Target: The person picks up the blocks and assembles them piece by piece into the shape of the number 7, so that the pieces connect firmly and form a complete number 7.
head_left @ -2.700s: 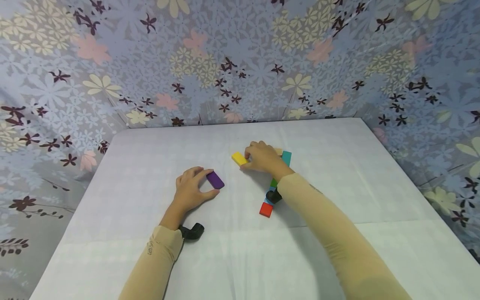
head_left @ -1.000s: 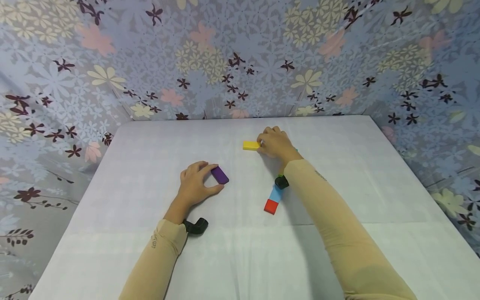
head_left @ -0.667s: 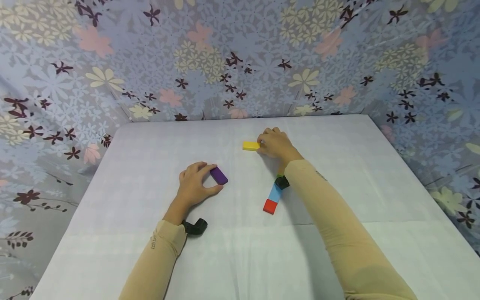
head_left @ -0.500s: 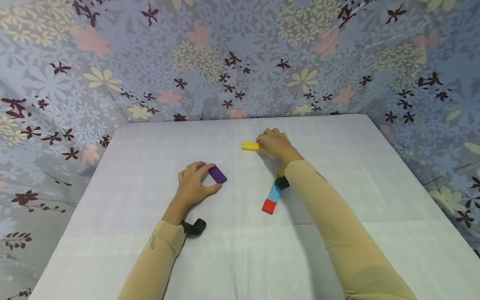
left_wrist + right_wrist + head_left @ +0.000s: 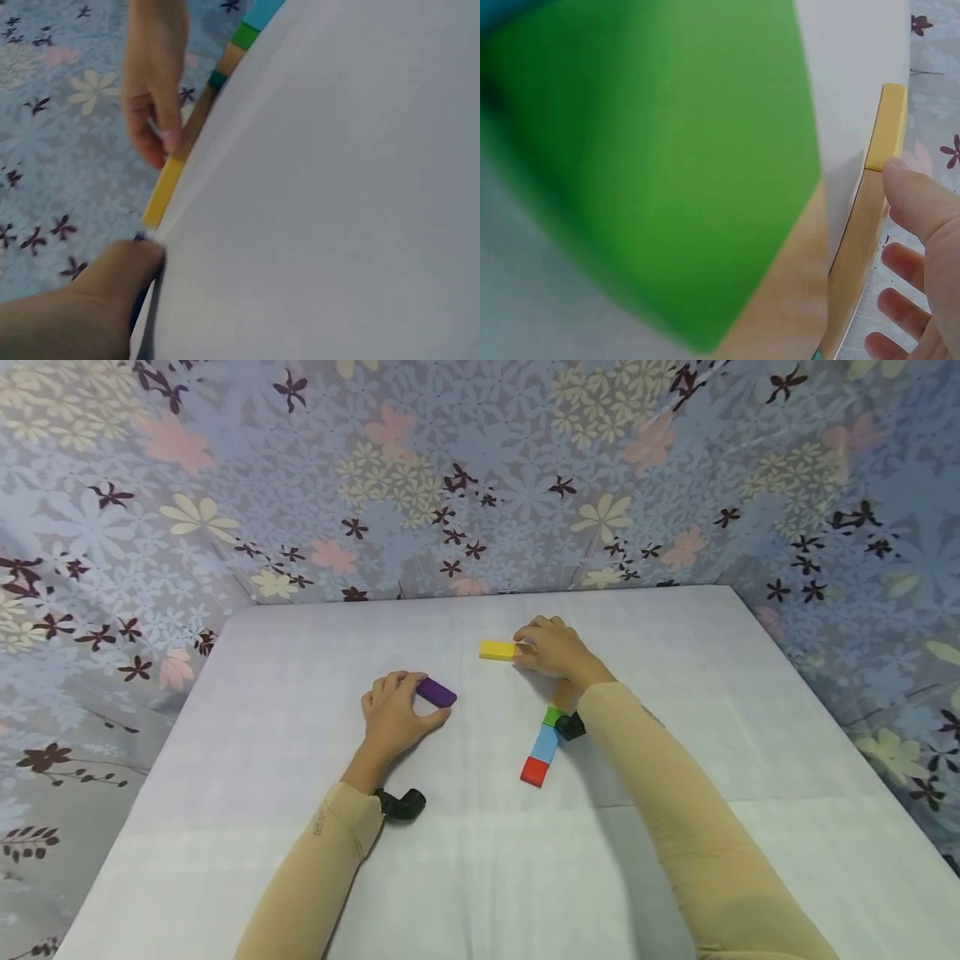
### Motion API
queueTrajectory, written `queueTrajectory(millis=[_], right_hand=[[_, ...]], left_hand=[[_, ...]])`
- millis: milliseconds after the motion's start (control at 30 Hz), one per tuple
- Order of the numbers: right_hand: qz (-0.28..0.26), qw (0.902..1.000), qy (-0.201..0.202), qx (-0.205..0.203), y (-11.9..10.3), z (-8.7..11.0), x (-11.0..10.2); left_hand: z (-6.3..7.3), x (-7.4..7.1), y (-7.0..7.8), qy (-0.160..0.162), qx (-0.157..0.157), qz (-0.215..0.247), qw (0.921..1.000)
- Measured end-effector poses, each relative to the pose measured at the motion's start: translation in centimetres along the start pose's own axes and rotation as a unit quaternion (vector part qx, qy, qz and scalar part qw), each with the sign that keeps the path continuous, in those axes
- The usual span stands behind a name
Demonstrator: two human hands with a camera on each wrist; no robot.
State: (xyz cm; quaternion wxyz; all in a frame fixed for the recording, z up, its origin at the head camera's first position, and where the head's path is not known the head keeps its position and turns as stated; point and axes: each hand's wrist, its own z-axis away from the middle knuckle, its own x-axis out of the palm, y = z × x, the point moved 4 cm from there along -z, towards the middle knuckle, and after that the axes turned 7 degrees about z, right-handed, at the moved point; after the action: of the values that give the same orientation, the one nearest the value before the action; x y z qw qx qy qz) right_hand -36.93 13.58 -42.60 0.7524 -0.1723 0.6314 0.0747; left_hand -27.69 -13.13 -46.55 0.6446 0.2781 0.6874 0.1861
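In the head view, my left hand point(image 5: 393, 714) pinches a purple block point(image 5: 437, 692) between thumb and fingers on the white-covered table. My right hand point(image 5: 555, 650) holds the right end of a yellow block point(image 5: 497, 650) farther back. In the right wrist view, a fingertip lies where the yellow block point(image 5: 887, 127) meets a plain wooden block point(image 5: 859, 232). From there the row runs through a teal block point(image 5: 217, 79), another wooden block point(image 5: 564, 695), a green block point(image 5: 553, 717) and a light blue block point(image 5: 544, 744) to a red block point(image 5: 535, 771). My right wrist hides part of it.
A white cloth covers the table point(image 5: 480, 860), with a floral curtain point(image 5: 480, 477) behind and at the sides. Black wrist cameras sit at my left wrist point(image 5: 402, 805) and right wrist point(image 5: 571, 726); the right one overlaps the row in the head view.
My right hand has moved back and right with the yellow block, which has turned parallel to the far edge. Lately my left hand has swung the purple block to a flatter angle.
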Motion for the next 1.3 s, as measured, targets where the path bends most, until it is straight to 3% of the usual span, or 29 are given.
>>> queueTrajectory(millis=[233,467,700,933,1300], right_hand=[[-0.015,0.9997,0.018,0.001,0.5,0.5,-0.2],[-0.041,0.9989,0.018,0.016,1.3,0.8,-0.2],[-0.063,0.9973,0.026,0.027,2.8,1.3,-0.4],[-0.149,0.9860,0.042,0.062,4.6,2.0,-0.4],[-0.190,0.9721,0.105,0.089,6.2,3.3,0.4]], left_hand=[[-2.7,0.8,1.1,0.038,-0.048,-0.016,0.9980],[-4.7,1.2,1.5,0.043,-0.081,-0.010,0.9957],[-5.9,1.5,1.9,0.041,-0.104,0.008,0.9937],[-7.2,2.0,2.4,0.042,-0.115,0.002,0.9924],[-8.0,2.7,3.2,0.055,-0.143,0.002,0.9882]])
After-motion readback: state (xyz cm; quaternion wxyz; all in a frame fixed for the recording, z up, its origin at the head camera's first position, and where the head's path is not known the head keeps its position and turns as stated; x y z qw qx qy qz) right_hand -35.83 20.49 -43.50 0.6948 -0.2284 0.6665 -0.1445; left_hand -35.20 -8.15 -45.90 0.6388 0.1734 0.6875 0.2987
